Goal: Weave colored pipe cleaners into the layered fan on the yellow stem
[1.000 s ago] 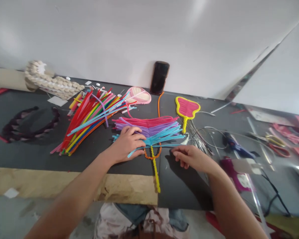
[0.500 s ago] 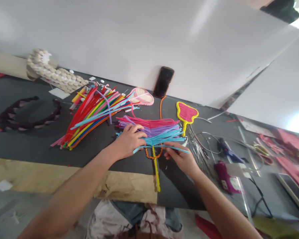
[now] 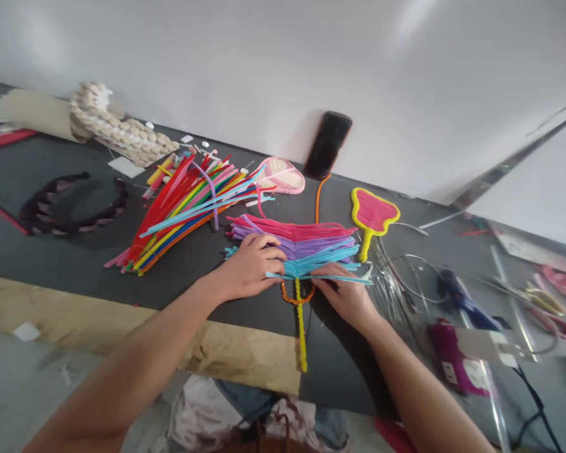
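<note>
Both hands (image 3: pixel 297 280) press flat on fanned pipe cleaners (image 3: pixel 295 245); wrists low.

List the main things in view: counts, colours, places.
Phone: one, black, leaning against the wall.
Pipe-cleaner fan: one, pink, purple and blue, centre of the bench.
Pipe-cleaner pile: one, mixed colours, left of the fan.
Paddle shape: one, pink with yellow rim, right of the fan.
Oval frame: one, pink, behind the fan.
Braided ring: one, dark, far left.
Wire bundle: one, silver, right of the fan.
Left hand: one, on the fan.
Right hand: one, on the fan's blue strands.
</note>
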Demonstrator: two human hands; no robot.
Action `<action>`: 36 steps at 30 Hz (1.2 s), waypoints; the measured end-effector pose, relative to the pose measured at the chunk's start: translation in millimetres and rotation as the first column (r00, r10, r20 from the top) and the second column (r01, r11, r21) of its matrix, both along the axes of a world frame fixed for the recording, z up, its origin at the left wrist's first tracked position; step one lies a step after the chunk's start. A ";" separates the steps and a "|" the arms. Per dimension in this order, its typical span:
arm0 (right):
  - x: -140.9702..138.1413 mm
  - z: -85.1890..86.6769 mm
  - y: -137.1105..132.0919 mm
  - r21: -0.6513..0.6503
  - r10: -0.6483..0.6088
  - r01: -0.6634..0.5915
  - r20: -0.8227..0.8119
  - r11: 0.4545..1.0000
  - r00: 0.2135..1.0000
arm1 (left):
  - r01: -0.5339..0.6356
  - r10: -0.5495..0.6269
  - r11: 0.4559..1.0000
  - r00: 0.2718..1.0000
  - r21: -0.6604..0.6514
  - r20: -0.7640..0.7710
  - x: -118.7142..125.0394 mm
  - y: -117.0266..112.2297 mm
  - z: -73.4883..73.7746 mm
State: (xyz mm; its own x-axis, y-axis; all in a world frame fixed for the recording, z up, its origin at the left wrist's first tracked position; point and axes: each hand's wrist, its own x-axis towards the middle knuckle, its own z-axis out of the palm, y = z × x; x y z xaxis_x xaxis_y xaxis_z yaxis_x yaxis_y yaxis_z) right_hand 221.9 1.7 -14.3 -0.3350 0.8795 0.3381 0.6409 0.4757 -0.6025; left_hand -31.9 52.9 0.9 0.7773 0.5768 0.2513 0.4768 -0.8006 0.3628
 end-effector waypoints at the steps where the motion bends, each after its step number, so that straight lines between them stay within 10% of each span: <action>1: 0.0 -0.4 -0.5 -0.002 -0.001 0.001 -0.005 1.000 1.000 | -0.001 0.001 1.000 1.000 -0.007 -0.003 0.2 0.1 1.3; 22: -9.7 -3.4 -2.1 0.034 -0.033 0.027 0.184 0.999 0.982 | -0.080 0.084 0.989 0.996 0.127 -0.032 10.9 -6.0 -2.1; 36: -17.2 -1.8 -0.6 0.279 0.020 -0.091 0.247 0.956 0.969 | -0.062 0.064 0.994 0.998 0.087 -0.026 13.0 -5.8 0.4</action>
